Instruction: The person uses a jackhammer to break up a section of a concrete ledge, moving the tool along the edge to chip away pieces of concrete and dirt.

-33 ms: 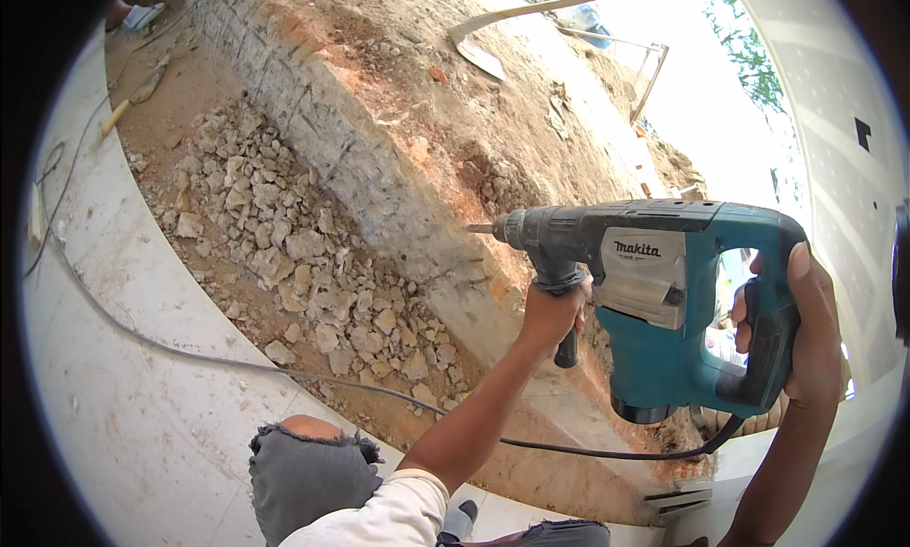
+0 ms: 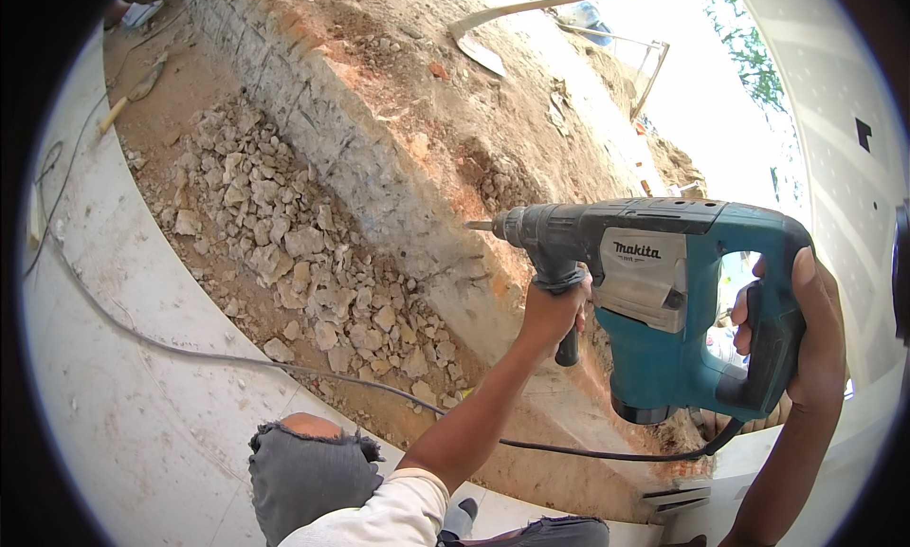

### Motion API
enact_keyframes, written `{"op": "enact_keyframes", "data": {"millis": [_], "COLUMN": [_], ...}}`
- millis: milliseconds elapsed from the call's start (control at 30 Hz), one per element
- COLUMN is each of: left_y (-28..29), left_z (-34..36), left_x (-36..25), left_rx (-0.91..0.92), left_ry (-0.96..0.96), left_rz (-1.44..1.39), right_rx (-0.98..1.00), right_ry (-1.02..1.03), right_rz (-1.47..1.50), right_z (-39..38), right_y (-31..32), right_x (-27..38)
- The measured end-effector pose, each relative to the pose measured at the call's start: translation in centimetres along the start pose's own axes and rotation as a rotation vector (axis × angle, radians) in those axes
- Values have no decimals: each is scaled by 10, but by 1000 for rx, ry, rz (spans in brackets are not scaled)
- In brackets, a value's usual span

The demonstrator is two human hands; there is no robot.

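Note:
A teal and black rotary hammer drill (image 2: 654,348) is held level across the right half of the view, its bit aimed left. The tip of the bit (image 2: 479,226) meets the upper edge of the rough concrete wall (image 2: 379,182); how deep it sits cannot be made out. My left hand (image 2: 553,312) is wrapped round the black side handle below the drill's nose. At the back, my right hand (image 2: 810,319) grips the rear handle, some fingers showing through its opening near the trigger. The power cord (image 2: 578,452) leaves the drill's lower rear and runs left.
Broken concrete chunks (image 2: 275,234) lie heaped on the dirt along the wall's foot. A hoe (image 2: 483,54) rests on the earth bank above. A wooden-handled trowel (image 2: 128,101) lies at the far left. Pale tiles (image 2: 142,386) border the dirt. Part of another person (image 2: 142,7) shows at the upper left.
Almost nothing differs. The rear of the drill and my right hand have shifted very slightly to the right; both hands keep their hold.

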State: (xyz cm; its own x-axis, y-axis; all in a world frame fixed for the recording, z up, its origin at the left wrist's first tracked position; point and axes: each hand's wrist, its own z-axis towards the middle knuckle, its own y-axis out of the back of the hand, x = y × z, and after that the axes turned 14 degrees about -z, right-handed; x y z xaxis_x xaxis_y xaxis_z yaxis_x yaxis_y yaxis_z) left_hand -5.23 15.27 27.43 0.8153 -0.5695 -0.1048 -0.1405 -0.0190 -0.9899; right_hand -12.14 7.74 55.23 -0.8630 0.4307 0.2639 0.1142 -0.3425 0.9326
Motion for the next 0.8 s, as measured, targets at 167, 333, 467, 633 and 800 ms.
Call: {"op": "enact_keyframes", "data": {"millis": [167,333,467,633,800], "left_y": [-1,0,-19,0,-14], "left_z": [-2,0,-9,15,23], "left_x": [2,-9,-3,10,9], "left_rx": [-12,-12,-3,-25,-53], "left_ry": [-52,49,8,13,20], "left_rz": [-57,-21,-64,-22,-34], "right_rx": [8,15,64,26,23], "right_ry": [2,31,64,92,136], "right_rz": [-62,-112,-51,-150,-83], "right_z": [-5,5,7,12,43], "right_y": [-10,-11,6,-5,4], "right_x": [16,23,12,16,2]}}
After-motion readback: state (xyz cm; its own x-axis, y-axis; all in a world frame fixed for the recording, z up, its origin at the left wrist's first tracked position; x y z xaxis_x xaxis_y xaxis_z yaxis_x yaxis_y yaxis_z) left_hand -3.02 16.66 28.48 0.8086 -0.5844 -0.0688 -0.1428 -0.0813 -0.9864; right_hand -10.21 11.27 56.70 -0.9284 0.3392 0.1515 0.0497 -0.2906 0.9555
